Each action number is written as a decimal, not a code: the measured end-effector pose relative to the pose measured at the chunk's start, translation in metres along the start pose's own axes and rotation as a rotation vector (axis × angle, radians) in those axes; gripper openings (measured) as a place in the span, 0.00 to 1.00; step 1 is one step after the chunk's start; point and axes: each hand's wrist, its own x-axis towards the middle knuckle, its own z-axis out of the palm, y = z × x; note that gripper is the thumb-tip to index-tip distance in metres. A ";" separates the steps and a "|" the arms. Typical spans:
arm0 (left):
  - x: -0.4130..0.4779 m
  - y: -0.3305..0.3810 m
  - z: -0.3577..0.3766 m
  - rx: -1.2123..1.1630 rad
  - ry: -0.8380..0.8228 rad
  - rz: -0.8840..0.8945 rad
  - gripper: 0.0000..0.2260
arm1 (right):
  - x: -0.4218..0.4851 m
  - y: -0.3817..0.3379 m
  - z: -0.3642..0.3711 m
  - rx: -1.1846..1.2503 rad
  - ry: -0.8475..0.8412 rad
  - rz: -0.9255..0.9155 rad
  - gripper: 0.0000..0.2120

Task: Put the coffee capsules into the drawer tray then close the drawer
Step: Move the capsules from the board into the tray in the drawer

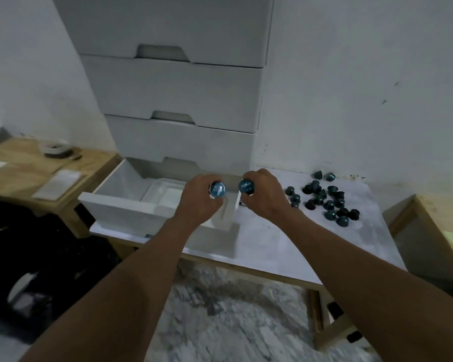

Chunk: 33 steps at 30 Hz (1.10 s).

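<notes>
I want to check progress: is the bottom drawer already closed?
No, the drawer is pulled out, and each hand, left and right, holds a capsule above it.

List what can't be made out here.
- Tray slots: the left hand and drawer front hide much of it.
- Capsule bodies: fingers cover all but the foil lids.
- Loose capsules: too small and dark to count.
- Left table items: blurred.

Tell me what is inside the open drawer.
The drawer holds a white tray, apparently empty. Its right part is covered by the left hand, which holds a capsule.
</notes>
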 end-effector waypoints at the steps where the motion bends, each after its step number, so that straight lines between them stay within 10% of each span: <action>1: 0.003 -0.008 -0.007 0.004 -0.003 0.002 0.15 | 0.006 -0.007 0.007 0.003 -0.005 0.004 0.14; 14: 0.060 -0.144 -0.089 0.049 -0.298 0.047 0.18 | 0.062 -0.097 0.106 -0.029 0.013 0.204 0.11; 33: 0.114 -0.242 -0.053 0.155 -0.691 -0.060 0.19 | 0.120 -0.071 0.201 -0.060 -0.379 0.304 0.20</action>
